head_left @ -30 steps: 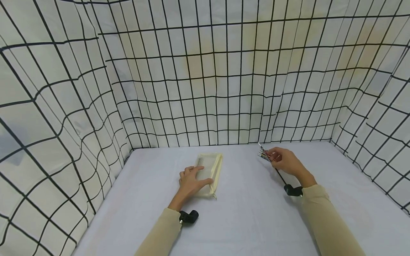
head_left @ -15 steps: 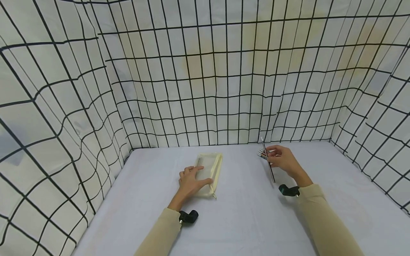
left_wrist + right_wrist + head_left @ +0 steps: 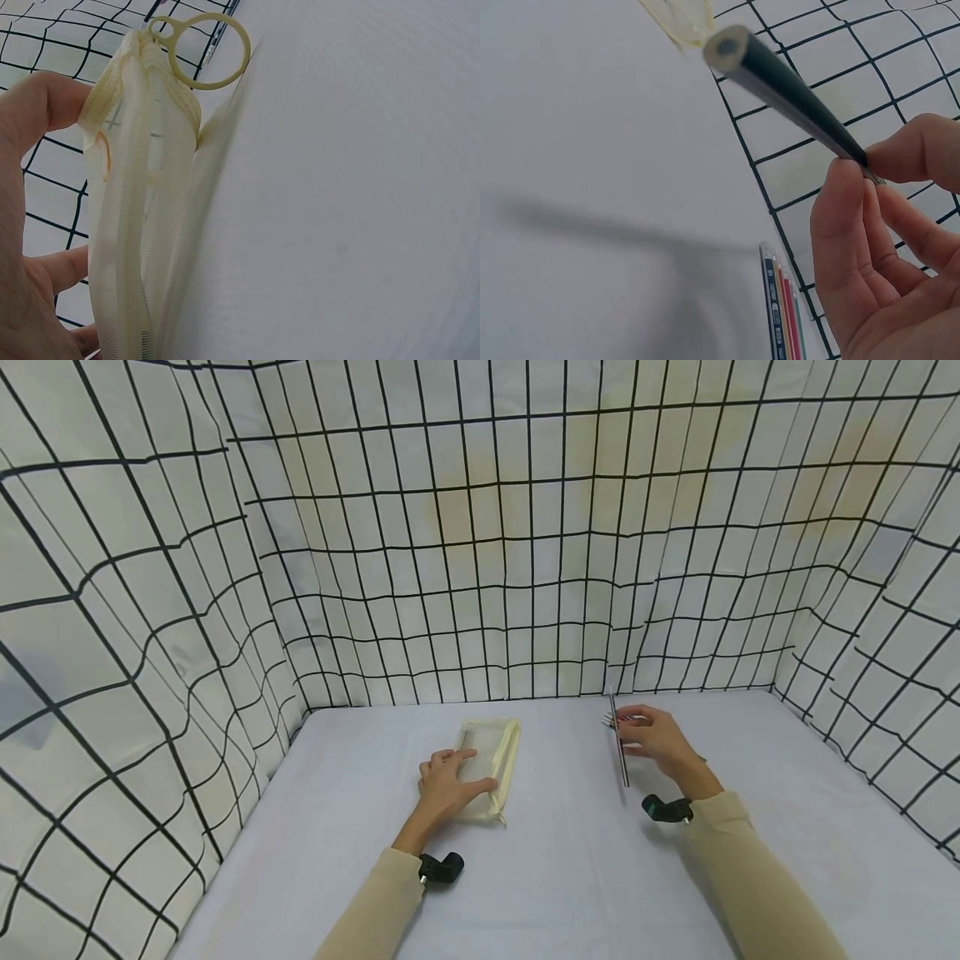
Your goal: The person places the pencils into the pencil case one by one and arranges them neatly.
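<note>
My left hand (image 3: 446, 787) rests, fingers spread, on a pale yellow translucent zip pouch (image 3: 486, 737) lying on the white table. In the left wrist view the pouch's zip (image 3: 131, 225) runs up to a ring-shaped pull (image 3: 247, 52); some fingertips are hidden behind the pouch. At the right my right hand (image 3: 662, 743) pinches a dark pencil (image 3: 621, 756) between thumb and fingers, held tilted above the table. In the right wrist view the pencil's flat end (image 3: 726, 49) points at the camera. Several more pencils (image 3: 780, 311) lie side by side on the table beneath that hand.
A white sheet covers the table (image 3: 555, 860). White walls with a black grid (image 3: 532, 560) rise behind and at both sides. Each wrist carries a small black camera mount (image 3: 442, 868).
My right hand has drawn the pencil out over the others and swung it more upright, shifting slightly left. The left hand and the pouch have stayed in place.
</note>
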Action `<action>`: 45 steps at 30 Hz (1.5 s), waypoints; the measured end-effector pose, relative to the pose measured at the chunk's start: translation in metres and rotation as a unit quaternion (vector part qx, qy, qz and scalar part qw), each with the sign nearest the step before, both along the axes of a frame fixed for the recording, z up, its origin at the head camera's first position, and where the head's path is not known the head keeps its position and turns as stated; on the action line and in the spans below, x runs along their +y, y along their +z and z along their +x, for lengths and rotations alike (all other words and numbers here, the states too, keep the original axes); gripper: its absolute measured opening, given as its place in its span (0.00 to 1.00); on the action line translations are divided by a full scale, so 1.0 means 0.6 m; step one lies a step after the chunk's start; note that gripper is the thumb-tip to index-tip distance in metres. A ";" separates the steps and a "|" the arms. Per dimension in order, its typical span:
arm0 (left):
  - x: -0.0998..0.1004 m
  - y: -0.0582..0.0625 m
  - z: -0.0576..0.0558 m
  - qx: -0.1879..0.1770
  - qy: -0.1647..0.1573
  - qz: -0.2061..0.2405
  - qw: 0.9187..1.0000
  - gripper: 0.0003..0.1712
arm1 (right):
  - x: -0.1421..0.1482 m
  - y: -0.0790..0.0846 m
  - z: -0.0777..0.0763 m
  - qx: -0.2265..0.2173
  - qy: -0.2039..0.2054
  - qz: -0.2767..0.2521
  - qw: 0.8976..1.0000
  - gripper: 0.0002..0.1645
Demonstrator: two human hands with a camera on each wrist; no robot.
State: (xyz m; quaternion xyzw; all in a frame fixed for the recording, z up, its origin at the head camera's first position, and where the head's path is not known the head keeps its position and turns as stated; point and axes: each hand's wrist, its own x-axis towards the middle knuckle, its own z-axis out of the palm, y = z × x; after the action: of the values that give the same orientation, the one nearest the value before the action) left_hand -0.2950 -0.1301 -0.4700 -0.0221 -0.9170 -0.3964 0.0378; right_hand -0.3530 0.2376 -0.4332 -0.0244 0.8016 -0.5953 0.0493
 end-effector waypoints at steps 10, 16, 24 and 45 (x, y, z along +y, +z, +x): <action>-0.001 -0.001 0.000 -0.002 0.003 -0.001 1.000 0.45 | -0.024 -0.005 0.003 -0.040 0.003 -0.025 0.999 0.31; -0.002 -0.002 0.001 -0.002 0.003 0.002 1.000 0.45 | -0.037 -0.009 0.007 -0.044 -0.001 -0.027 0.999 0.30; -0.001 0.000 0.002 0.001 0.003 0.002 1.000 0.44 | -0.056 -0.016 0.011 -0.045 -0.008 -0.036 0.998 0.28; 0.000 -0.002 0.000 -0.003 0.008 -0.004 1.000 0.44 | -0.140 -0.034 0.027 -0.067 -0.006 -0.041 0.997 0.25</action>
State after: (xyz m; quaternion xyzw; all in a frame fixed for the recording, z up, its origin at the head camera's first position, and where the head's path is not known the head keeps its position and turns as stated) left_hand -0.2951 -0.1303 -0.4713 -0.0134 -0.9188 -0.3926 0.0379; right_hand -0.3366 0.1536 -0.4536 0.0182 0.7715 -0.6284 0.0983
